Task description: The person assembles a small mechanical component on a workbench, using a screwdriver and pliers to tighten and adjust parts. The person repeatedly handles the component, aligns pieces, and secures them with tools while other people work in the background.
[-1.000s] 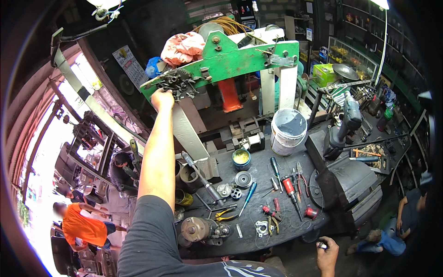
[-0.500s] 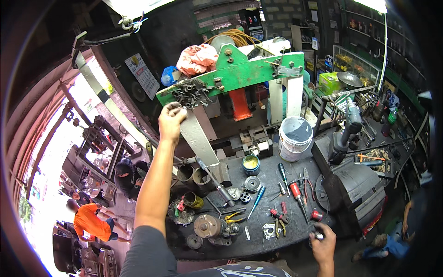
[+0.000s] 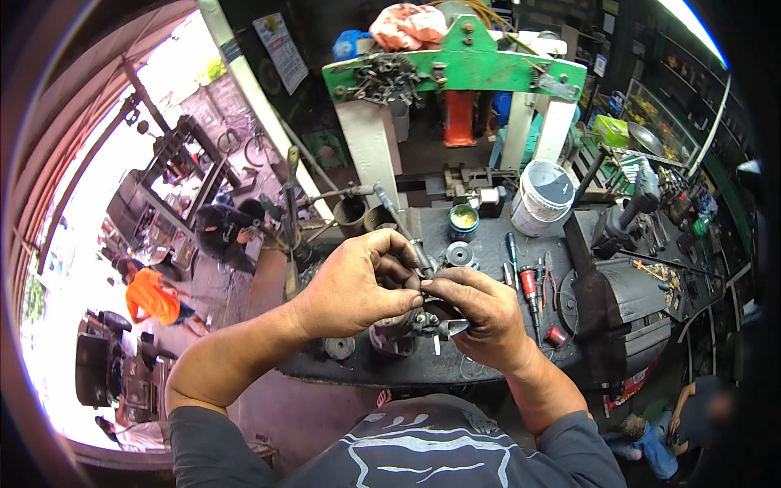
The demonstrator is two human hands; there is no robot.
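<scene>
Above the bench, my left hand and my right hand meet with thumbs and fingertips pinched together. Whatever is between the fingertips is too small and covered to make out. A shiny metal piece shows under my right hand's fingers; I cannot tell its kind. Below both hands sits a round motor-like metal part, partly hidden by them. Just beyond, a grey ring-shaped pulley lies on the bench. A heap of small dark metal parts rests on the green press beam.
On the dark bench stand a white bucket and a jar of yellow grease. A red-handled tool, pliers and a screwdriver lie to the right. People are at the left and lower right.
My left hand has come down from the metal parts on the green beam to the middle. My right hand has moved up and left to meet it. The view has shifted.
</scene>
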